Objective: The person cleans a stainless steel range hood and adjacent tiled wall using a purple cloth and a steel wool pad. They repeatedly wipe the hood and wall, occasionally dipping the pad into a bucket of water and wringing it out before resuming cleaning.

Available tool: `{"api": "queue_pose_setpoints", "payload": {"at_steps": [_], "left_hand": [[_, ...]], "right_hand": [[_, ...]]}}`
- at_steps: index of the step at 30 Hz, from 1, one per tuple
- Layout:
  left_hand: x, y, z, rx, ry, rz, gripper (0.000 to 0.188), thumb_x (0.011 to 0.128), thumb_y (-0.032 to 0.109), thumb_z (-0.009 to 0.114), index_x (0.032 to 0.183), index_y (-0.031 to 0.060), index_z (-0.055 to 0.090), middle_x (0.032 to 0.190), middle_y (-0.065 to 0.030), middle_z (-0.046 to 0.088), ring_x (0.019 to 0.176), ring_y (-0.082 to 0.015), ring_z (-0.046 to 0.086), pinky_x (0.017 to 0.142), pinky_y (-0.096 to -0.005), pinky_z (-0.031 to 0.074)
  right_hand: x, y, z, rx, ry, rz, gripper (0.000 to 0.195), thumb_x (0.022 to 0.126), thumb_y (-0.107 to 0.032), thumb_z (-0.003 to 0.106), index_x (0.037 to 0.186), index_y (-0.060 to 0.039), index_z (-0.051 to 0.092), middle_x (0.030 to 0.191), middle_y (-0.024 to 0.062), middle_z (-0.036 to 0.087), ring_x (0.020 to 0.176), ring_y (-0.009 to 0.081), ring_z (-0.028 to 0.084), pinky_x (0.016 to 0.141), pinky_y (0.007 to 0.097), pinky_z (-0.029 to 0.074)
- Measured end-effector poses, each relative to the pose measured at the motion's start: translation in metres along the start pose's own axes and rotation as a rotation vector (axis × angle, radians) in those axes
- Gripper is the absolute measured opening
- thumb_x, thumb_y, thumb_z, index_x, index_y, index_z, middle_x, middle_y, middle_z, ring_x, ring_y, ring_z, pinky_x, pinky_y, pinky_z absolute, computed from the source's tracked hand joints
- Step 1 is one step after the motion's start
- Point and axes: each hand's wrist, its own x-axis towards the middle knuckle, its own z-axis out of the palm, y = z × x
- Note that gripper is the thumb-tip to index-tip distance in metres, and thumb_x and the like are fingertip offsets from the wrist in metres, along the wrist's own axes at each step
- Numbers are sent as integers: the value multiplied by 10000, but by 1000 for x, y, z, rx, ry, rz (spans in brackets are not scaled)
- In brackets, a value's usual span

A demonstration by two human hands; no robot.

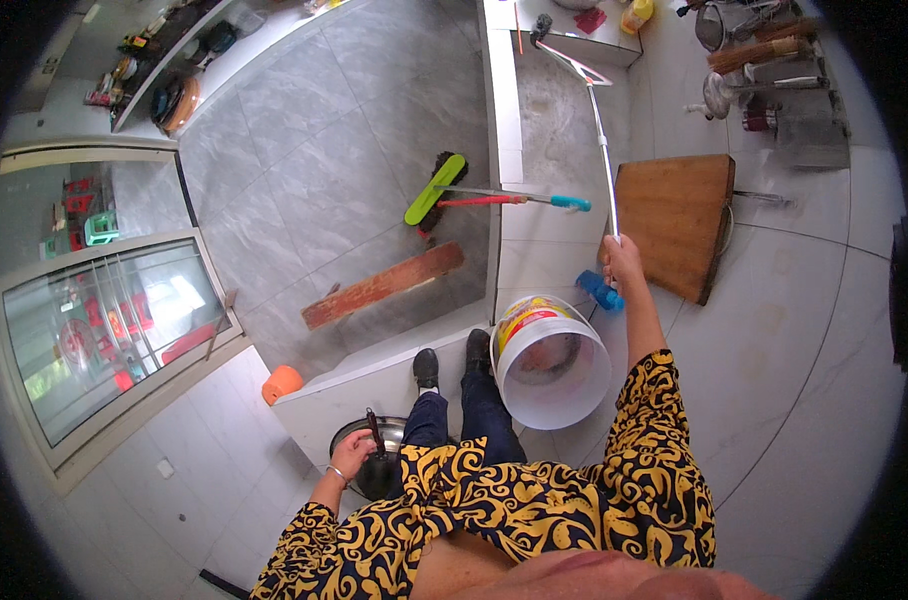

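Observation:
My right hand [623, 262] is closed round the white pole of a long-handled squeegee or window wiper [602, 142], whose triangular head lies at the top near a white ledge. Just below that hand is a blue plastic object [599, 290]. A white plastic bucket [551, 375] with a coloured label stands by my right foot. At the lower left, my left hand [355, 452] is at the dark handle [374, 431] of a lidded metal pan [379, 472]; whether its fingers grip the handle is not clear.
A thick wooden chopping board [671, 225] leans at the right. Beyond the low wall lie a reddish wooden plank [386, 283] and a lime-green broom head [433, 191] with handles reaching right. An orange pot [281, 384] sits at the wall's left corner. Utensils [761, 56] hang at the upper right.

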Motion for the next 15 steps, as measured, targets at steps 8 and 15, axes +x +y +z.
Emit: {"api": "queue_pose_setpoints", "payload": {"at_steps": [8, 15], "left_hand": [[-4, 17, -4, 154, -33, -22, 346, 834, 176, 517, 1142, 21, 489, 855, -33, 606, 742, -89, 546, 650, -219, 440], [-11, 17, -4, 127, 0, -65, 344, 843, 180, 502, 1149, 22, 483, 867, -35, 601, 761, -94, 546, 667, -220, 439]], "right_hand": [[43, -53, 34, 135, -72, 64, 234, 860, -248, 479, 735, -53, 439, 526, 23, 409, 393, 125, 387, 334, 280, 324], [55, -55, 39, 406, -166, 213, 231, 862, -269, 504, 756, -83, 417, 576, 8, 413, 413, 80, 358, 344, 217, 297]]}}
